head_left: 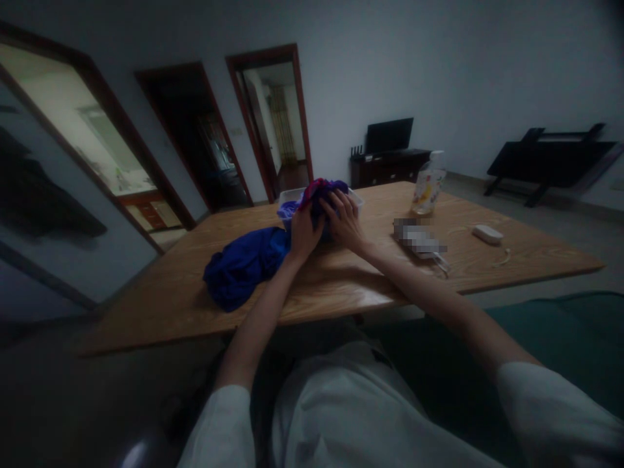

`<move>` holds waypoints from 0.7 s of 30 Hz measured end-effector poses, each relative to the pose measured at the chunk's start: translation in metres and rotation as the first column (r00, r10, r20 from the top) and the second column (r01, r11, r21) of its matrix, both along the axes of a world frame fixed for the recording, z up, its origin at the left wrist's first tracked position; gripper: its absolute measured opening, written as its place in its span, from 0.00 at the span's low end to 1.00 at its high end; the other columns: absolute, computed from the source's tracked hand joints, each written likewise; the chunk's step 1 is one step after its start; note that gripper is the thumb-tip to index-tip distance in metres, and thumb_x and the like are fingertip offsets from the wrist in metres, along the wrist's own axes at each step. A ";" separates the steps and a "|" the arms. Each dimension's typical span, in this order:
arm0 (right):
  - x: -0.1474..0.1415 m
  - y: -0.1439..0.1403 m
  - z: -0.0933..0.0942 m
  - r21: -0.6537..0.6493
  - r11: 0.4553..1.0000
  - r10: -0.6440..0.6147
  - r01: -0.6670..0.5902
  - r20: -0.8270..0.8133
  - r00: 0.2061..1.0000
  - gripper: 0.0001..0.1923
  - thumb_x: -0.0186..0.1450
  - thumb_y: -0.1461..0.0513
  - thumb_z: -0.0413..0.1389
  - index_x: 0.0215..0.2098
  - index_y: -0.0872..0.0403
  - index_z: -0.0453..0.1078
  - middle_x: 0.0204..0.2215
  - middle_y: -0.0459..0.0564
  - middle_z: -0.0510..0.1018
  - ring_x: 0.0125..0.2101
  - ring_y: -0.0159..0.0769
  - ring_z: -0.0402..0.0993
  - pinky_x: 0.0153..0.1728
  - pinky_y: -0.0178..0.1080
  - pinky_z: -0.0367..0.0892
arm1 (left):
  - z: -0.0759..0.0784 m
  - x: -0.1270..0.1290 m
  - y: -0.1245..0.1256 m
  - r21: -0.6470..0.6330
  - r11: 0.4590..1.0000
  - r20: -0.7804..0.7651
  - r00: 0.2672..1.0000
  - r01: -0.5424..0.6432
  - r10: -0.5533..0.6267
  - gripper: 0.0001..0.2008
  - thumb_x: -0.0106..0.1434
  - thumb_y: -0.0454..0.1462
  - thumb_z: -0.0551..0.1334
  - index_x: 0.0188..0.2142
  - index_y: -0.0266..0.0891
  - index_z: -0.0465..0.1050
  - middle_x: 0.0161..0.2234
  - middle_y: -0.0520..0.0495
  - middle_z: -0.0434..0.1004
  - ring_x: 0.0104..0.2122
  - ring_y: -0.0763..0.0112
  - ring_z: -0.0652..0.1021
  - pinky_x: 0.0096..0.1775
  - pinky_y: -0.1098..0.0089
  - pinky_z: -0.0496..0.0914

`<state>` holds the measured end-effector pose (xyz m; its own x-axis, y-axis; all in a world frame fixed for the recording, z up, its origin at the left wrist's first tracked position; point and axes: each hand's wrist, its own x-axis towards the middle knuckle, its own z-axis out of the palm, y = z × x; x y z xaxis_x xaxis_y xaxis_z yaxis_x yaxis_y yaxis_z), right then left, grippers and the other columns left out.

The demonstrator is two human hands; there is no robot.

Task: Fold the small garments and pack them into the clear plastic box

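Note:
A bunched purple and red cloth is between my two hands at the far side of the table, over a clear plastic box. My left hand grips its near left side, thumb toward the middle. On the right side, the fingers of my right hand curl over the same cloth. Lighter purple fabric shows inside the box at its left end. A dark blue cloth lies crumpled on the table just left of my left forearm. My hands hide much of the box's front.
The wooden table bears a clear pump bottle, a pixelated object with a strap and a white case on the right. A green seat stands at the near right. Beyond are a TV and doorways.

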<state>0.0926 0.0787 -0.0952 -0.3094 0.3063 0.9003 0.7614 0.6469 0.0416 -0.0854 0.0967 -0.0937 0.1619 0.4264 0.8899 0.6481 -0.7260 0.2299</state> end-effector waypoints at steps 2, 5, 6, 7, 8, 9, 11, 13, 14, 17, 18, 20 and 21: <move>0.001 -0.001 0.003 -0.015 1.000 0.002 -0.001 0.009 1.000 0.34 0.74 0.65 0.49 0.77 0.45 0.55 0.76 0.54 0.56 0.77 0.53 0.46 0.74 0.66 0.49 | 0.000 0.001 0.000 0.003 1.000 0.000 1.000 0.013 -0.013 0.26 0.77 0.49 0.55 0.66 0.36 0.63 0.63 0.30 0.73 0.64 0.48 0.73 0.65 0.47 0.67; 0.002 -0.003 0.007 -0.059 0.998 0.019 -0.018 0.024 1.000 0.36 0.72 0.66 0.49 0.77 0.47 0.54 0.76 0.55 0.58 0.77 0.52 0.47 0.74 0.65 0.50 | 0.002 0.002 0.000 -0.011 1.000 0.005 1.000 0.017 -0.017 0.26 0.77 0.48 0.57 0.66 0.37 0.63 0.63 0.30 0.73 0.64 0.48 0.73 0.65 0.46 0.67; 0.003 -0.004 0.009 -0.072 0.997 0.026 -0.024 0.031 0.999 0.37 0.71 0.66 0.49 0.77 0.48 0.54 0.76 0.56 0.58 0.77 0.52 0.46 0.74 0.65 0.50 | 0.003 0.002 0.000 -0.017 1.000 -0.001 1.000 0.021 -0.021 0.25 0.76 0.47 0.57 0.67 0.37 0.63 0.62 0.31 0.73 0.64 0.48 0.74 0.65 0.46 0.68; 0.004 -0.004 0.010 -0.081 0.996 0.030 -0.027 0.037 0.999 0.37 0.71 0.66 0.49 0.78 0.49 0.54 0.76 0.56 0.58 0.77 0.53 0.46 0.74 0.65 0.51 | 0.004 0.002 -0.001 -0.022 0.999 -0.007 1.000 0.026 -0.026 0.25 0.76 0.46 0.57 0.67 0.37 0.63 0.62 0.31 0.74 0.63 0.48 0.74 0.64 0.46 0.69; 0.004 -0.004 0.011 -0.085 0.996 0.033 -0.029 0.043 0.999 0.38 0.70 0.67 0.49 0.78 0.49 0.53 0.76 0.56 0.57 0.77 0.53 0.46 0.73 0.65 0.51 | 0.004 0.002 -0.001 -0.027 0.999 -0.015 0.999 0.033 -0.033 0.24 0.76 0.45 0.57 0.67 0.37 0.64 0.62 0.32 0.74 0.63 0.48 0.75 0.64 0.46 0.69; 0.005 -0.004 0.011 -0.084 0.996 0.033 -0.030 0.045 0.998 0.38 0.70 0.66 0.50 0.78 0.49 0.53 0.75 0.57 0.58 0.77 0.53 0.46 0.73 0.65 0.52 | 0.005 0.003 -0.002 -0.030 0.999 -0.022 0.999 0.039 -0.040 0.24 0.76 0.45 0.57 0.66 0.37 0.64 0.62 0.32 0.74 0.62 0.49 0.75 0.64 0.46 0.69; 0.005 -0.004 0.010 -0.069 0.997 0.027 -0.025 0.034 0.999 0.38 0.70 0.66 0.50 0.77 0.48 0.53 0.75 0.57 0.58 0.77 0.54 0.47 0.73 0.65 0.52 | 0.004 0.003 -0.002 -0.028 0.999 -0.030 0.999 0.041 -0.042 0.24 0.76 0.44 0.58 0.66 0.37 0.64 0.62 0.31 0.73 0.63 0.48 0.74 0.64 0.46 0.69; 0.005 -0.003 0.008 -0.048 0.999 0.019 -0.018 0.019 1.000 0.37 0.70 0.66 0.51 0.77 0.48 0.55 0.74 0.57 0.59 0.76 0.55 0.48 0.73 0.65 0.52 | 0.002 0.004 -0.001 -0.022 0.999 -0.034 0.999 0.036 -0.036 0.24 0.76 0.44 0.58 0.66 0.37 0.64 0.63 0.31 0.73 0.65 0.48 0.73 0.65 0.46 0.68; 0.004 -0.003 0.007 -0.042 0.999 0.018 -0.017 0.014 1.000 0.37 0.70 0.65 0.51 0.76 0.49 0.55 0.74 0.58 0.59 0.76 0.55 0.48 0.73 0.65 0.52 | 0.001 0.004 0.000 -0.021 0.999 -0.037 0.999 0.035 -0.036 0.24 0.76 0.44 0.58 0.66 0.37 0.64 0.64 0.31 0.72 0.66 0.48 0.72 0.66 0.46 0.67; 0.002 -0.003 0.006 -0.044 0.999 0.026 -0.026 -0.003 1.000 0.36 0.70 0.65 0.51 0.76 0.50 0.56 0.73 0.60 0.59 0.76 0.56 0.48 0.72 0.66 0.52 | -0.003 0.005 0.001 -0.016 0.999 -0.043 0.998 0.041 -0.042 0.25 0.76 0.44 0.59 0.67 0.35 0.63 0.65 0.29 0.71 0.67 0.48 0.70 0.67 0.46 0.65; 0.002 -0.002 0.005 -0.049 0.998 0.031 -0.032 -0.014 0.999 0.36 0.70 0.65 0.51 0.76 0.50 0.56 0.73 0.60 0.59 0.76 0.56 0.48 0.72 0.66 0.53 | -0.003 0.005 0.001 -0.011 0.999 -0.048 0.998 0.041 -0.042 0.26 0.76 0.44 0.59 0.67 0.34 0.62 0.65 0.29 0.70 0.68 0.47 0.69 0.68 0.45 0.64; 0.000 -0.003 0.004 -0.054 0.998 0.043 -0.045 -0.040 0.998 0.35 0.71 0.64 0.51 0.76 0.49 0.55 0.73 0.60 0.58 0.76 0.56 0.48 0.72 0.67 0.53 | -0.004 0.005 0.001 0.002 0.999 -0.058 0.998 0.038 -0.037 0.27 0.76 0.44 0.58 0.67 0.32 0.62 0.65 0.27 0.70 0.68 0.46 0.68 0.69 0.44 0.63; 0.000 -0.003 0.004 -0.054 0.997 0.050 -0.053 -0.053 0.997 0.35 0.71 0.63 0.51 0.76 0.49 0.55 0.73 0.60 0.58 0.76 0.56 0.48 0.72 0.67 0.53 | -0.004 0.005 0.000 0.004 0.999 -0.064 0.997 0.038 -0.038 0.27 0.75 0.44 0.58 0.67 0.31 0.61 0.65 0.26 0.69 0.68 0.45 0.68 0.69 0.44 0.63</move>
<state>0.0924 0.0756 -0.0910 -0.2793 0.3410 0.8976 0.7274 0.6854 -0.0341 -0.0804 0.0971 -0.0977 0.2344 0.4140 0.8796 0.6334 -0.7514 0.1849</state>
